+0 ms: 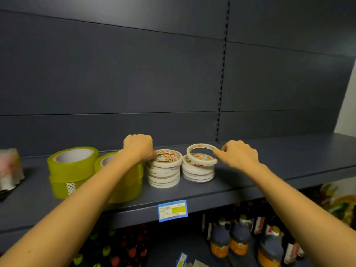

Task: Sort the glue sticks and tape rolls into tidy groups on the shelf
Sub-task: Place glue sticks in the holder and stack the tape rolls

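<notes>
From the head view, my right hand (238, 155) pinches the right rim of a thin white tape roll (200, 161) between thumb and fingertips. The roll sits tilted on the right white stack (198, 175), with its near edge resting there and its far edge lifted. My left hand (137, 146) is curled over the far-left rim of the left white stack (164, 176); I cannot tell whether it grips the top roll or only steadies the pile. To do this well I would lower the far edge flat and centre the ring over the rolls beneath. I would let go only once it sits flush, since the thin rolls look likely to slide. The two white stacks stand just beside each other, and two stacks of yellow tape (71, 170) stand to their left, the nearer one touching my left forearm. The shelf (269, 170) lies bare to the right, which gives me room there. Its front lip is near the stacks, so I would nudge nothing forward. A blurred packet (9, 168) sits at the far left, and I can make out no glue sticks.
</notes>
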A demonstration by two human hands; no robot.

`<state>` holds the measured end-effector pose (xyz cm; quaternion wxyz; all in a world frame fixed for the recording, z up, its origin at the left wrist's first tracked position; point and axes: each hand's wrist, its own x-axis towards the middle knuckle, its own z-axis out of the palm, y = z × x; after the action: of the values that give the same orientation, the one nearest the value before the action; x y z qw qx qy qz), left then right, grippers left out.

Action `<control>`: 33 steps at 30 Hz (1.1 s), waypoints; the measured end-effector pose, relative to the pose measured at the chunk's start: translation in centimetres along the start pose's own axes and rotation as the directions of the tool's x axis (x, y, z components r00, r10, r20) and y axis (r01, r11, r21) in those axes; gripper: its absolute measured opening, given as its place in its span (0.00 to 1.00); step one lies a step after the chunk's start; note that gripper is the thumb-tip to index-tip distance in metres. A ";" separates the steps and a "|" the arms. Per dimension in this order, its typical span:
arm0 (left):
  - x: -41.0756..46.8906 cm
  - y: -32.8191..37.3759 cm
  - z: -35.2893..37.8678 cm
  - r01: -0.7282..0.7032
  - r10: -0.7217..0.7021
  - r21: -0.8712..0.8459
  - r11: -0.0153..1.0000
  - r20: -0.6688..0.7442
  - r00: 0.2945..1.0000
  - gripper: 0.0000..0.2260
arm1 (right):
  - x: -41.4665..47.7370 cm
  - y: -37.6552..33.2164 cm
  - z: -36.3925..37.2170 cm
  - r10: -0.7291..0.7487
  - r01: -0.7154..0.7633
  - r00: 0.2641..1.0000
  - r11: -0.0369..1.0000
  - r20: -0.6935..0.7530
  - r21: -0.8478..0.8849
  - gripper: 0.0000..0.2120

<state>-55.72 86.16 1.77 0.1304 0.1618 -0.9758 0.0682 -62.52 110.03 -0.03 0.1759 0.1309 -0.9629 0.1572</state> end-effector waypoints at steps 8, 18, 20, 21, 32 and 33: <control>-3.7 -3.0 -1.2 0.172 -0.153 0.018 0.985 -0.378 0.913 0.18 | 1.8 -1.9 0.2 -0.261 0.248 0.963 0.957 -0.073 -0.148 0.20; -14.4 -12.5 -2.9 0.383 -0.327 -0.013 0.924 -0.549 0.769 0.12 | -3.5 -16.6 -0.1 -0.731 0.757 0.645 0.570 -0.225 0.319 0.05; -17.8 -14.9 -2.8 0.464 -0.388 0.000 0.886 -0.549 0.740 0.12 | -5.8 -20.4 0.8 -0.786 0.820 0.558 0.470 -0.268 0.328 0.06; -19.6 -16.0 -2.7 0.500 -0.415 0.009 0.866 -0.546 0.728 0.11 | -7.1 -22.3 1.3 -0.809 0.842 0.519 0.429 -0.276 0.328 0.07; -34.9 -28.7 -4.0 0.702 -0.573 0.150 0.697 -0.473 0.670 0.11 | -16.9 -38.8 4.2 -0.920 0.932 0.292 0.212 -0.260 0.294 0.11; -36.0 -30.1 -4.0 0.701 -0.572 0.163 0.694 -0.466 0.675 0.10 | -17.8 -40.3 4.2 -0.926 0.928 0.285 0.202 -0.248 0.313 0.10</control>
<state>-11.84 69.34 -1.58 0.3030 0.4994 -0.7843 0.2093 -35.31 75.10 -0.21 0.2065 0.7125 -0.6358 0.2134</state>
